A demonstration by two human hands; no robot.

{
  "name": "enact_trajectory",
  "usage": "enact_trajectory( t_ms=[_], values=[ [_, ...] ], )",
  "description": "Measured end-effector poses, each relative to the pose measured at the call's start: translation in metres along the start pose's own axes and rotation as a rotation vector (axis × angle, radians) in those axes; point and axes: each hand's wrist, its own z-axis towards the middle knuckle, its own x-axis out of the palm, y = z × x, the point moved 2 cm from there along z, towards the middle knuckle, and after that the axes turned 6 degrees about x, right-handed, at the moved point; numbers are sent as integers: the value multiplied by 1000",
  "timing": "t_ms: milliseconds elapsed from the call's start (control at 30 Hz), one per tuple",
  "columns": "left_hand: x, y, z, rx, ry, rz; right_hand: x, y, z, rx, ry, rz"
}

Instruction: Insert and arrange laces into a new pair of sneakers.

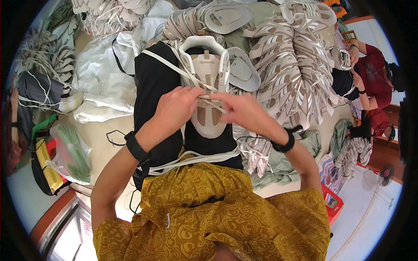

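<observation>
A beige and white sneaker upper [204,65] lies across my black-clad thighs, its toe pointing toward me. A flat cream shoelace [167,63] runs from its left side over the tongue, with loops crossing at the lower eyelets. My left hand [178,106] is closed at the left side of the lacing, fingers pinching the shoelace. From the right, my right hand [244,111] grips the lace over the toe end, thumb and forefinger together. The fingertips partly hide the lowest eyelets. More pale laces [191,163] lie in a bundle across my lap.
Stacks of similar uppers [291,65] stand ahead and right; others [111,15] are at the far left. A white sack [102,78] lies left, near a plastic bag with green contents [69,148]. At right, a person in dark red [372,71] handles another upper.
</observation>
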Motion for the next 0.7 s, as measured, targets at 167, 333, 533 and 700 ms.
enact_trajectory(
  t_ms=[167, 333, 533, 700],
  values=[
    [4, 1, 1, 16, -20, 8, -9, -23, -53, -79, -211, -184],
    [5, -5, 2, 9, -26, 34, -26, -26, -100, -133, -365, -326],
    [13, -69, -5, 392, -109, 50, -55, 12, -142, -157, -313, -159],
    [8, -92, 1, 507, -72, 174, -61, 8, -145, -213, -374, 42]
  ],
)
